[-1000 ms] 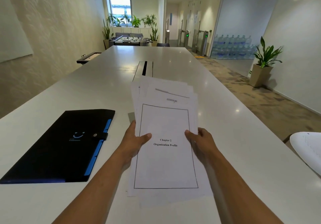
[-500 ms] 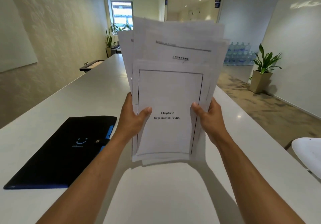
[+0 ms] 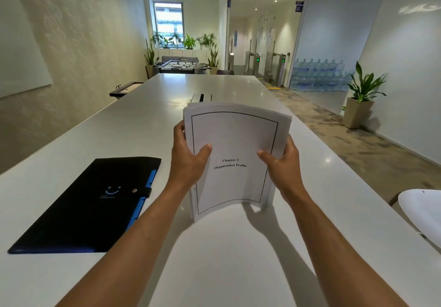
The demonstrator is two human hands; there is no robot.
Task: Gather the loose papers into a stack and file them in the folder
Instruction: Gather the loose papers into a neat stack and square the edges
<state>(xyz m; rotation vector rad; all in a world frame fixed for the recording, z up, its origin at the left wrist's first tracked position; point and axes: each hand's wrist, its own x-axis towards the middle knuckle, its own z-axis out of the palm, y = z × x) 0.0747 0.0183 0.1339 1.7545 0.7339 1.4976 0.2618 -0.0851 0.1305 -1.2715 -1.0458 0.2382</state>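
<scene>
The white papers [image 3: 235, 137] stand upright as one squared stack, bottom edge on the white table [image 3: 238, 259], top sheet reading "Chapter 2 Organization Profile". My left hand [image 3: 188, 161] grips the stack's left edge and my right hand [image 3: 282, 165] grips its right edge, thumbs on the front sheet. The stack bows slightly toward me. A black folder [image 3: 95, 204] with blue tabs and a snap strap lies flat and shut on the table, to the left of my left forearm.
A cable slot [image 3: 202, 97] is set into the table just behind the papers. A white chair back [image 3: 422, 213] pokes in at the right edge. A potted plant [image 3: 360, 101] stands by the right wall on the carpet.
The fanned, uneven sheets were lifted off the table, held up high, then brought down on their bottom edge; their edges now line up as one even stack.
</scene>
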